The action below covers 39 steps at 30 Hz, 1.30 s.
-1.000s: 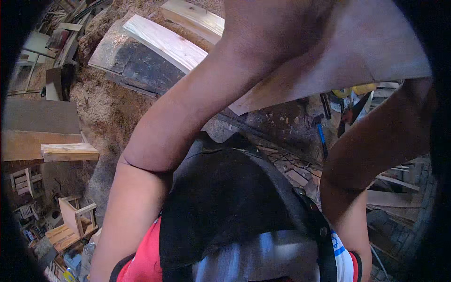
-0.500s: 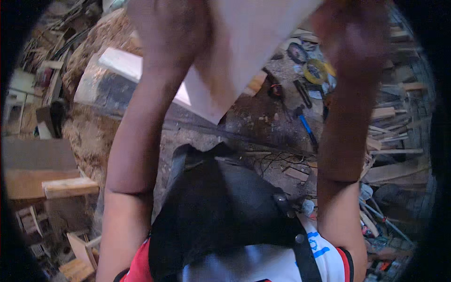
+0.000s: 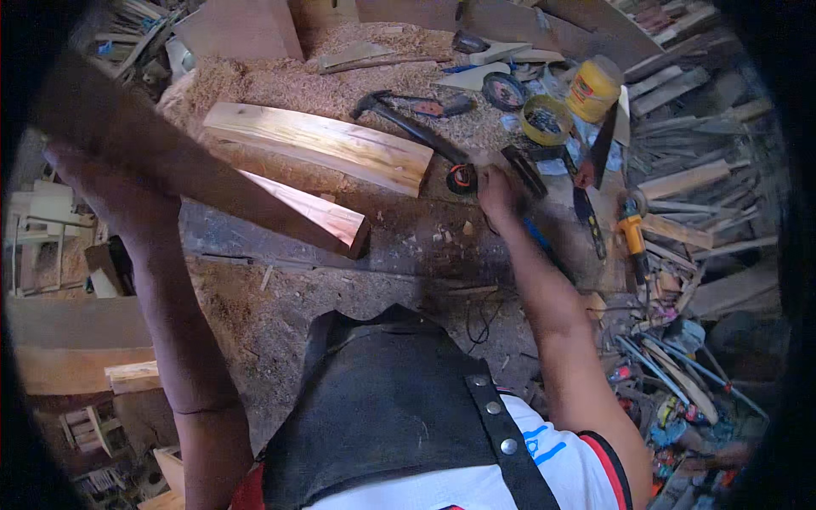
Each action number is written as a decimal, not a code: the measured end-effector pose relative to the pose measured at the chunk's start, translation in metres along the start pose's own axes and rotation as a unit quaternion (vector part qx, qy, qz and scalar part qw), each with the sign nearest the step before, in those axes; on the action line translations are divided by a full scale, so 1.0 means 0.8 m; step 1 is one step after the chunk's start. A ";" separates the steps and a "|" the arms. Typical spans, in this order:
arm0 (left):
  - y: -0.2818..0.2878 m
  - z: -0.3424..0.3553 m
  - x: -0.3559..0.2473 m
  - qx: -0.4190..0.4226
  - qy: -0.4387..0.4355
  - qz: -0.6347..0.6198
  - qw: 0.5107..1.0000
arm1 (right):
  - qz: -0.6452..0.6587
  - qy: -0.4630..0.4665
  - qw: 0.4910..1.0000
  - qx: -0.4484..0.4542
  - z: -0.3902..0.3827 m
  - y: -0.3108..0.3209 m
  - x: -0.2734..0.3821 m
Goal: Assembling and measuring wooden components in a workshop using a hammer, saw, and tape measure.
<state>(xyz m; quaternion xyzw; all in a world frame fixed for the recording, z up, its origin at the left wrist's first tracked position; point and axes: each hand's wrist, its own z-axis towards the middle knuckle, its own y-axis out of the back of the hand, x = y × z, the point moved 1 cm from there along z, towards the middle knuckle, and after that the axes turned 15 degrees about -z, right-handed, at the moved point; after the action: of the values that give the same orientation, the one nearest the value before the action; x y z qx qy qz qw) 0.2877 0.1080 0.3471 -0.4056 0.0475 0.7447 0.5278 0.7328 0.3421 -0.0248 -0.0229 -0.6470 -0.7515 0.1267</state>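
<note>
My left hand grips a long board at the left, angled across the bench with its far end low beside a short pale piece. Behind that lies a curved pale plank on shavings. My right hand is down at the middle of the bench beside a black-and-orange tape measure; its fingertips are blurred and partly hidden. A black bar-shaped tool and a blue-handled hammer lie close by it. A dark curved-head tool lies just beyond.
The workbench holds sawdust, a yellow bucket, an open tub and a knife-like tool. A yellow grinder sits at its right edge. Offcuts pile up at right; more boards lie at left.
The board, raised high across the view earlier, has swung down to the left in my left hand. My right hand has left it and moved down toward the tools on the bench.
</note>
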 end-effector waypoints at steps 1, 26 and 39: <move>0.010 0.009 -0.003 0.073 0.017 -0.020 0.997 | 0.028 0.040 0.999 -0.011 0.015 -0.003 0.012; -0.028 -0.025 0.003 -0.045 0.044 0.123 0.990 | 0.297 0.076 0.940 0.151 0.117 0.097 0.165; -0.034 -0.018 -0.012 0.032 -0.046 0.087 0.995 | 0.585 0.218 0.761 -0.176 -0.123 0.632 0.343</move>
<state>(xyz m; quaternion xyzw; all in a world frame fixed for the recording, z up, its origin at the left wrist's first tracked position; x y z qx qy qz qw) 0.3190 0.1059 0.3534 -0.3483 0.0822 0.8037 0.4754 0.5918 0.1361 0.5027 -0.2542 -0.3197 -0.6167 0.6729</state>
